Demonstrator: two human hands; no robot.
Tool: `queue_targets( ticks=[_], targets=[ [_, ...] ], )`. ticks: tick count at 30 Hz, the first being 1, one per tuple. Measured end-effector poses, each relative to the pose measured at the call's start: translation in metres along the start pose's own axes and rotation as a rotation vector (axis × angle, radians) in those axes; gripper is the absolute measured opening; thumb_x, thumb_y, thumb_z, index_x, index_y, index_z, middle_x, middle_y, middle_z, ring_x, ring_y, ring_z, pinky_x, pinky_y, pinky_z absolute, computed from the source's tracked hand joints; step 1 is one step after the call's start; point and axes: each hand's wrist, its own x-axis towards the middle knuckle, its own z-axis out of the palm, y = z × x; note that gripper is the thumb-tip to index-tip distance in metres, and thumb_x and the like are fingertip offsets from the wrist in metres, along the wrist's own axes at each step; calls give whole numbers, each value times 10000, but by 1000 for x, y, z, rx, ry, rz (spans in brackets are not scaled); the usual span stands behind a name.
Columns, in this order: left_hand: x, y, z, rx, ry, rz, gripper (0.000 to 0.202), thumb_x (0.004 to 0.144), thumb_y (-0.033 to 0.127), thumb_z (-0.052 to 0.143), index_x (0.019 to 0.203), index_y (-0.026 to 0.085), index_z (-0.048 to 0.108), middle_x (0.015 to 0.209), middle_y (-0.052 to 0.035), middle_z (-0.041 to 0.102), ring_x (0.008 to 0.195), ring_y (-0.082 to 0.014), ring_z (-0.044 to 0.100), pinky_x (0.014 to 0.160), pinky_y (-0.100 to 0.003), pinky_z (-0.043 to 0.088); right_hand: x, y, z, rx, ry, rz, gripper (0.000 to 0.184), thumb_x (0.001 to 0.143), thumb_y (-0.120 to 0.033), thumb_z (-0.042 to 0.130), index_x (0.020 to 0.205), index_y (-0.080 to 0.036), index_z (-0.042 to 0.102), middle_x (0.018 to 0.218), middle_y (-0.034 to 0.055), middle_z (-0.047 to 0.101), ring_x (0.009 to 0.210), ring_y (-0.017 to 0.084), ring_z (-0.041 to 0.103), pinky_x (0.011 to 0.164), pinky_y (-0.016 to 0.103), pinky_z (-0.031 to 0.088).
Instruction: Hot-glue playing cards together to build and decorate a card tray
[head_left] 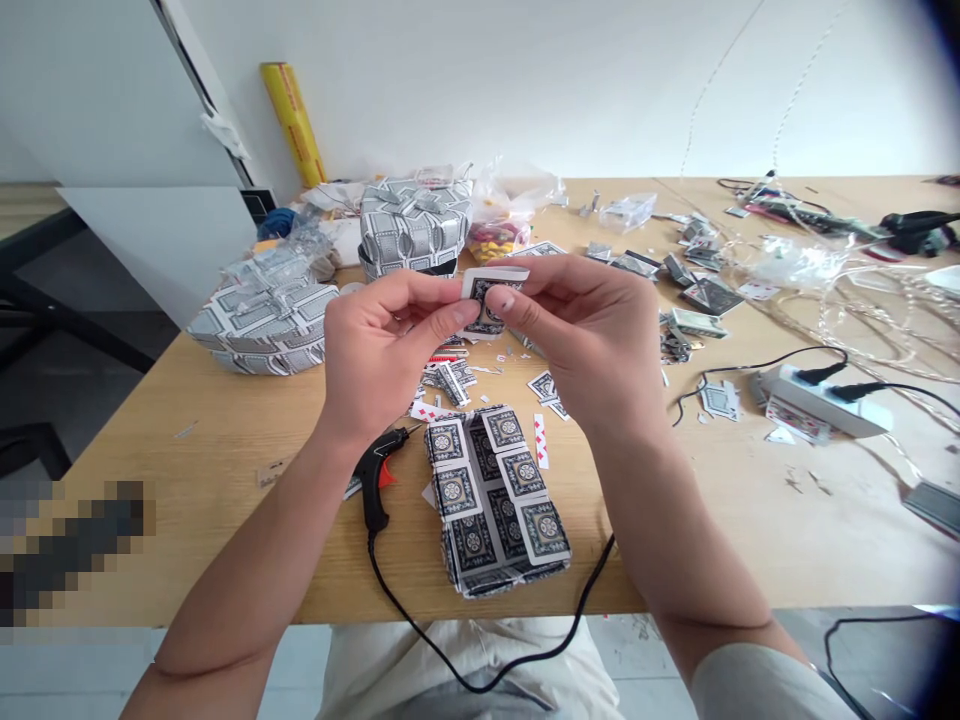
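Note:
Between my two hands, above the table, is a playing card point(486, 300) with a dark patterned back; its top edge curves over. My left hand point(382, 345) pinches its left side with thumb and fingers. On the other side my right hand point(592, 325) grips it, thumb pressed on the patterned face. Below them lies an open-topped box made of playing cards point(459, 490), its inside partly covered by cards along both sides. A black glue gun point(373, 480) with a red trigger rests against the box's left side, its cord running over the table's front edge.
Two finished-looking card-covered boxes point(412, 225) point(266, 315) stand at the back left. Cut card scraps point(450, 380) lie behind the open box. A white power strip point(825, 400) with plugged cables is at right, near coiled rope point(892, 320). A yellow roll point(292, 125) leans on the wall.

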Motion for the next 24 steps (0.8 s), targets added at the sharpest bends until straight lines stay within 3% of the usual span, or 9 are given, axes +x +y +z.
queue_targets(
  ticks=[10, 15, 24],
  targets=[
    [-1, -2, 3, -40, 7, 21, 141, 834, 341, 934, 894, 264, 831, 859, 30, 807, 751, -135, 755, 688, -284, 666, -1, -2, 0, -3, 10, 33, 225, 856, -417, 905, 1006, -267, 832, 1050, 19, 827, 1100, 261, 779, 913, 432, 691],
    [-1, -5, 1, -74, -27, -13, 141, 858, 379, 911, 924, 282, 832, 888, 14, 809, 823, -179, 774, 743, -349, 678, -2, -4, 0, -13, 10, 36, 168, 870, -381, 892, 985, -281, 824, 1070, 35, 823, 1137, 284, 772, 929, 463, 683],
    [-1, -1, 2, -72, -23, -32, 129, 845, 296, 924, 923, 275, 823, 883, 27, 803, 879, -182, 777, 800, -349, 668, -3, -5, 0, -64, 18, 53, 258, 886, -475, 872, 1044, -277, 819, 1078, 35, 812, 1144, 283, 761, 904, 448, 686]
  ],
)
